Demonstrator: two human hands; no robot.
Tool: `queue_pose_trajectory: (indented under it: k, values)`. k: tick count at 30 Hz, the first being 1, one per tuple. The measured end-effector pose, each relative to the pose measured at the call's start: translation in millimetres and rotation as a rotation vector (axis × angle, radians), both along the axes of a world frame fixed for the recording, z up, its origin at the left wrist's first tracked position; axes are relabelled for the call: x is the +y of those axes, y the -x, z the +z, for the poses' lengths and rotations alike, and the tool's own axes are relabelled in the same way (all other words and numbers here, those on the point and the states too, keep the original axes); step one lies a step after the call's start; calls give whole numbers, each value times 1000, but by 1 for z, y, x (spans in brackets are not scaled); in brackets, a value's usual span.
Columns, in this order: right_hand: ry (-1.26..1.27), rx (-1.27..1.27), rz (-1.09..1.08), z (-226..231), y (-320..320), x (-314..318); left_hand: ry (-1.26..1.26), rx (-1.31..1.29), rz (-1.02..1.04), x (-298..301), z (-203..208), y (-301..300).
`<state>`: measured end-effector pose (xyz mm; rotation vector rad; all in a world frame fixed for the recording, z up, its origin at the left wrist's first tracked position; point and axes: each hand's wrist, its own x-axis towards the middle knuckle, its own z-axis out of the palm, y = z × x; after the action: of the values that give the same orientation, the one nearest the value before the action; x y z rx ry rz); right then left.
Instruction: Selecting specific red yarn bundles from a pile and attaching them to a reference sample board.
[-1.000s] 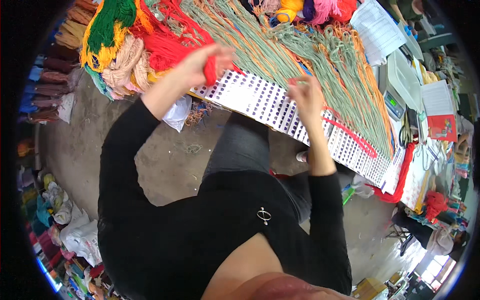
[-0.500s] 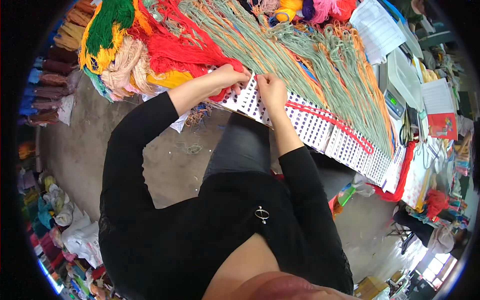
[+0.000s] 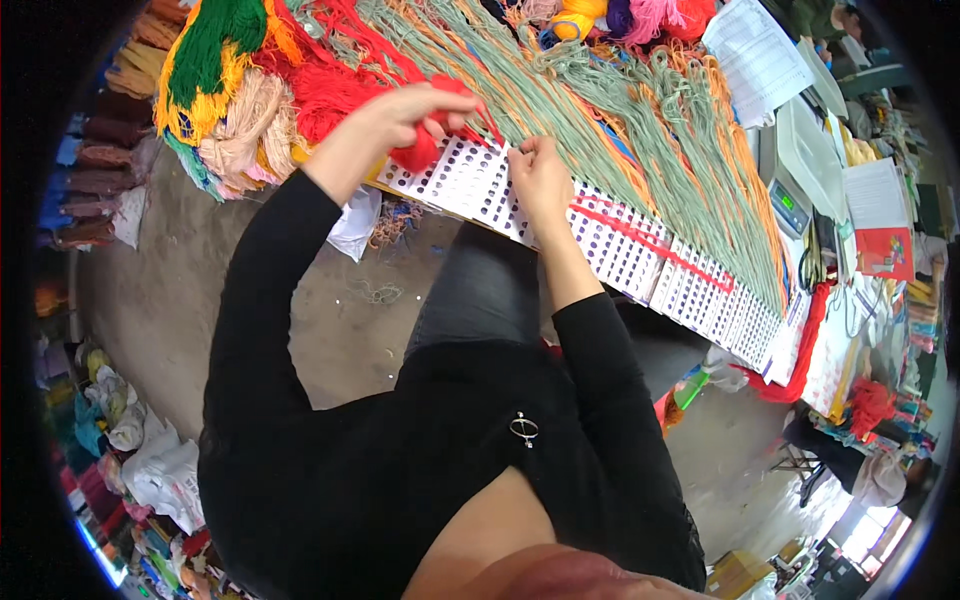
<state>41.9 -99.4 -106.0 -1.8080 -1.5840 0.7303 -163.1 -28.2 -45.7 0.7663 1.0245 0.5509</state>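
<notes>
My left hand [image 3: 412, 112] is raised over the left end of the table, its fingers curled around red yarn [image 3: 422, 152]. Short red strands reach from it toward my right hand [image 3: 540, 180]. The right thumb and fingertips are pinched together above a white card strip [image 3: 478, 180] with rows of dark round dots. A doubled length of red yarn [image 3: 660, 245] comes out from beside the right hand and lies slantwise across the dotted cards. What sits between the right fingertips is mostly hidden, but the red strands meet them.
Long green and orange yarn strands [image 3: 600, 150] cover the table behind the cards. Red, green, yellow and beige hanks [image 3: 250, 110] are heaped at the left. A digital scale [image 3: 790, 205], papers [image 3: 755, 60] and scissors [image 3: 813, 255] lie at the right.
My left hand has moved up and left, away from the right hand, drawing the red yarn. The red strands on the cards have shifted slightly left. The right hand stays almost in place.
</notes>
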Motion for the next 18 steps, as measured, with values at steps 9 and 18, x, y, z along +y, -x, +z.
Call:
queue_pose_trajectory:
  k: [9, 18]
  values:
    - [-233, 124, -16, -4, 7, -17, -113, 94, -298, -22, -22, -37]
    - [-303, -260, 99, -2, 17, -14, -15, -154, 106, 44, 3, 82]
